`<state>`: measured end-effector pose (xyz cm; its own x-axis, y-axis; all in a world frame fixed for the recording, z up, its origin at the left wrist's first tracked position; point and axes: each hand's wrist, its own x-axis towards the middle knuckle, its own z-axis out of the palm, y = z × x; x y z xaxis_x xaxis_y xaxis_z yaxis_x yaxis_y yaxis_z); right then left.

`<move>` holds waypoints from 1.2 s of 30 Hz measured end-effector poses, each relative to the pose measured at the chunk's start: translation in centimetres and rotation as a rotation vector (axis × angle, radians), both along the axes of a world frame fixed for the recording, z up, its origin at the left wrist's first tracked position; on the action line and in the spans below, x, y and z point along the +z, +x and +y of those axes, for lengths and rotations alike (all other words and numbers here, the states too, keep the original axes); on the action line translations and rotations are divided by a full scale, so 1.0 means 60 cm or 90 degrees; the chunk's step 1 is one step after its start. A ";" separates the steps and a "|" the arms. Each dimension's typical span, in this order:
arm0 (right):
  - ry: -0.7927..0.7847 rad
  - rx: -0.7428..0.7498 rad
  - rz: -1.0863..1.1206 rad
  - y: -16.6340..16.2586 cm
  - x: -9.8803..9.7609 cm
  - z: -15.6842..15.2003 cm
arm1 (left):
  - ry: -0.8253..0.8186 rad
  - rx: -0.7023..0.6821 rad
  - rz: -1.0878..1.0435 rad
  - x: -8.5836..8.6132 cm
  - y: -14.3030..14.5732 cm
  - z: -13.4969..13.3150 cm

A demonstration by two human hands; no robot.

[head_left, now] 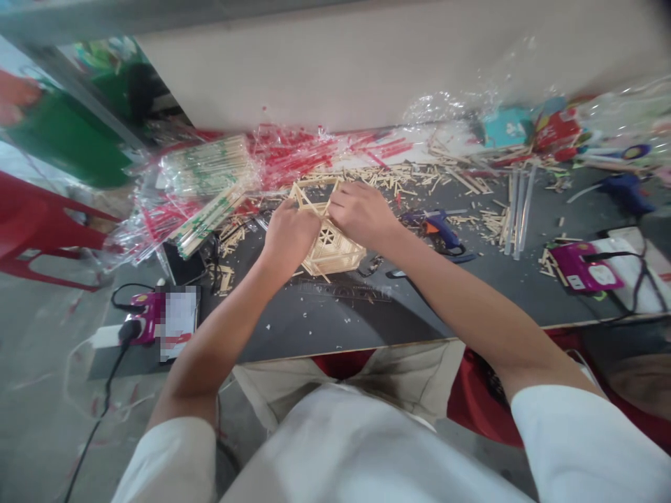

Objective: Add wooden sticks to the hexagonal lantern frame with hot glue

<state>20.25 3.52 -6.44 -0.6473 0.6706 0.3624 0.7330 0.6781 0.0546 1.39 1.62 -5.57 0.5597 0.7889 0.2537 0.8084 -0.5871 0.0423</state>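
Note:
A small openwork frame of thin pale wooden sticks (335, 262) rests on the dark tabletop, with a spoked pattern showing in its middle. My left hand (293, 234) is closed on its left upper part. Across from it, my right hand (365, 213) pinches the upper right side of the same frame. Sticks form an angled top between and behind my fingers; the fingertips are partly hidden. Just right of my right hand lies a blue hot glue gun (443, 230) with an orange part.
Loose stick pieces (409, 178) litter the back of the table (298, 328). Wrapped stick bundles (204, 168) and red-tipped packets lie at back left. Clear glue sticks (518, 209), a second glue gun (629, 194) and a purple power strip (587, 267) are at right. Another purple power strip (144, 318) is at left.

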 end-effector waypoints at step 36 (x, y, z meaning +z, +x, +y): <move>-0.223 -0.174 0.953 0.082 -0.135 -0.044 | 0.062 0.181 -0.581 -0.119 -0.107 -0.059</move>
<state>25.20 0.86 -14.56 0.2972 0.8889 0.3485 0.0726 0.3429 -0.9366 -5.02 -1.93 -12.74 -0.0950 0.8175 0.5681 0.6014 -0.4076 0.6871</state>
